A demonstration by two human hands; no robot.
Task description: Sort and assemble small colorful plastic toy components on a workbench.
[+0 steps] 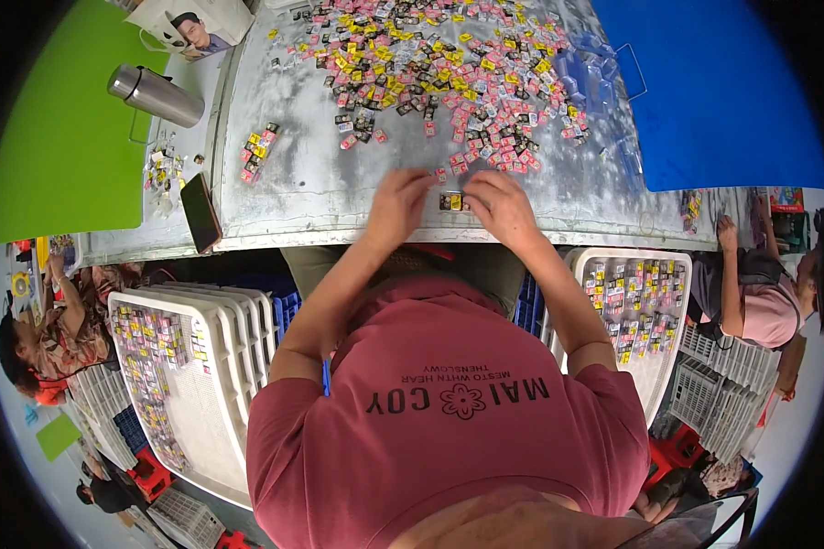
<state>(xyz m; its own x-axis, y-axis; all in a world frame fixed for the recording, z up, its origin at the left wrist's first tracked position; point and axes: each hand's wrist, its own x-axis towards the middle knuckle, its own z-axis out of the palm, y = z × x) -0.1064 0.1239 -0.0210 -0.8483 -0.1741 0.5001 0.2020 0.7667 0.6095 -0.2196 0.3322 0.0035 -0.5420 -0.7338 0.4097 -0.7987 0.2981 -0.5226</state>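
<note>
Both of my hands work near the front edge of the worn grey table (320, 197). My left hand (401, 203) is closed in a pinch, its fingertips beside a small pink-and-white box (440, 174); whatever it grips is hidden. My right hand (504, 206) has thumb and fingers drawn together at the right end of a short row of small black and yellow boxes (451, 201). A blurred dark shape shows by its fingertips. Beyond the hands spreads a big loose heap of tiny pink, black, yellow and white boxes (430, 78).
Clear plastic trays (586, 78) lie right of the heap. A phone (200, 212), a steel flask (156, 94) and a bag (192, 27) sit at left. Green (64, 119) and blue (723, 91) panels flank the table. Stacked white trays (201, 403) stand beside me; other people work nearby.
</note>
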